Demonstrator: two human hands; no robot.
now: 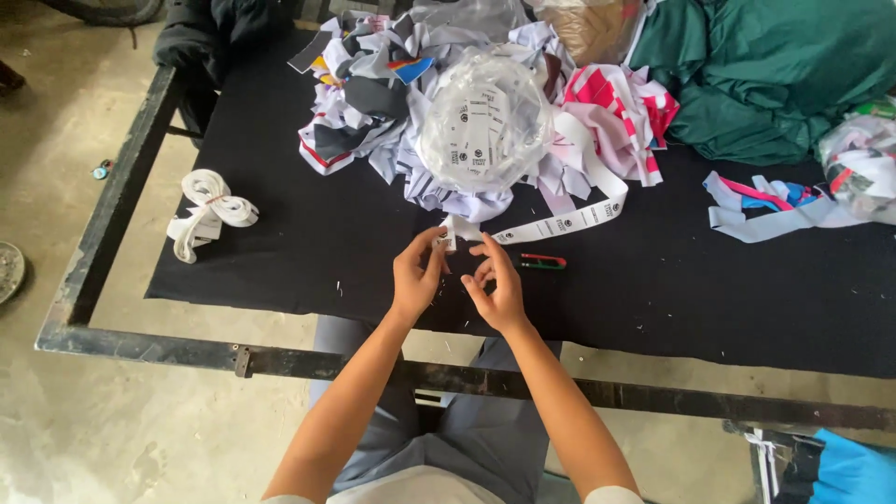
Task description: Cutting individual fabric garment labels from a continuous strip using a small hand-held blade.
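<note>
Small white printed woven label (448, 238), end of long white label ribbon (569, 221), pinched by my left hand (415, 278), just below clear bag of labels (483, 126). My right hand (493, 285) half-curled, grasping nothing, beside label. I judge: separating one label; next needs red-green snips (543, 262), right of label.

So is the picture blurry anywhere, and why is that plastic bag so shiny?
Head view: soft, even light with hardly any shadows; the clear plastic bag of labels catches pale glare, so its contents look washed out; the left hand and right hand are slightly soft at the fingertips, pinching a small white label; the table frame bends a bit near the edge, a wide-lens effect.
</note>
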